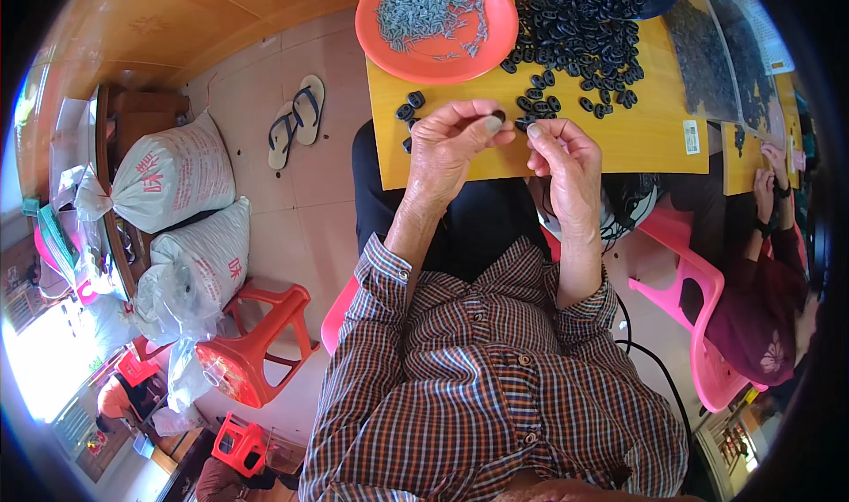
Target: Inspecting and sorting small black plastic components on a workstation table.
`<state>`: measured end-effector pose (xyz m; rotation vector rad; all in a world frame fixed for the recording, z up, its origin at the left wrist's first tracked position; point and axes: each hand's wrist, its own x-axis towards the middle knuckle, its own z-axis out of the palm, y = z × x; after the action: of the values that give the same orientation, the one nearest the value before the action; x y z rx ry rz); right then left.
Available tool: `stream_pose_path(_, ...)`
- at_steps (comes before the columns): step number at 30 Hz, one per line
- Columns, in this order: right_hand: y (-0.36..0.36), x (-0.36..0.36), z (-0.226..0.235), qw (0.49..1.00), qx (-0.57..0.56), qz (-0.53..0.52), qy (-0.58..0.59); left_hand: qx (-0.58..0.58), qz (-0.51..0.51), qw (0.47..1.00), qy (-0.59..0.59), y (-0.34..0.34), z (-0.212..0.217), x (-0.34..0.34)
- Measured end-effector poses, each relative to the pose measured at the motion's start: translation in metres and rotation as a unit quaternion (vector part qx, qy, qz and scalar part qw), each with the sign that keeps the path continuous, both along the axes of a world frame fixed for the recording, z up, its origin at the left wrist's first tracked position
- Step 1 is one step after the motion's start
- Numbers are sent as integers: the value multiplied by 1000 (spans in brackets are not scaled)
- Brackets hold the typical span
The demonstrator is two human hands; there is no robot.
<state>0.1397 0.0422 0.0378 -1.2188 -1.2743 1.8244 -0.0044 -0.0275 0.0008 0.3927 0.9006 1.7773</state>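
Note:
My left hand [455, 139] is raised over the near edge of the yellow table [659, 153], thumb and fingers pinching a small dark oval piece [499, 115]. Close beside it, my right hand [568, 161] grips another small black piece [523, 123] between thumb and finger. The two pieces are apart. Beyond my hands spreads a large pile of black oval pieces [579, 24], some showing two holes. A round orange-red plate [376, 46] holds many tiny grey, slender parts [424, 11]. A few black pieces [405, 112] lie left of my left hand.
Clear bags of dark parts [703, 60] lie at the table's right, near a co-worker's hands [768, 179]. A pink chair [707, 325] stands right. On the left are slippers [305, 113], full white sacks [177, 170] and a red stool [256, 334].

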Motion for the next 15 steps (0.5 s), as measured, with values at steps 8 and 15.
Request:
stream_pose_path(8, -2, -1, 4, 1000, 6, 7, 5, 26, -10, 1000, 0, -2, -2, 2)
stream_pose_path(15, -5, -3, 2, 1000, 6, 17, 17, 13, -14, 999, 45, -3, -2, 2)
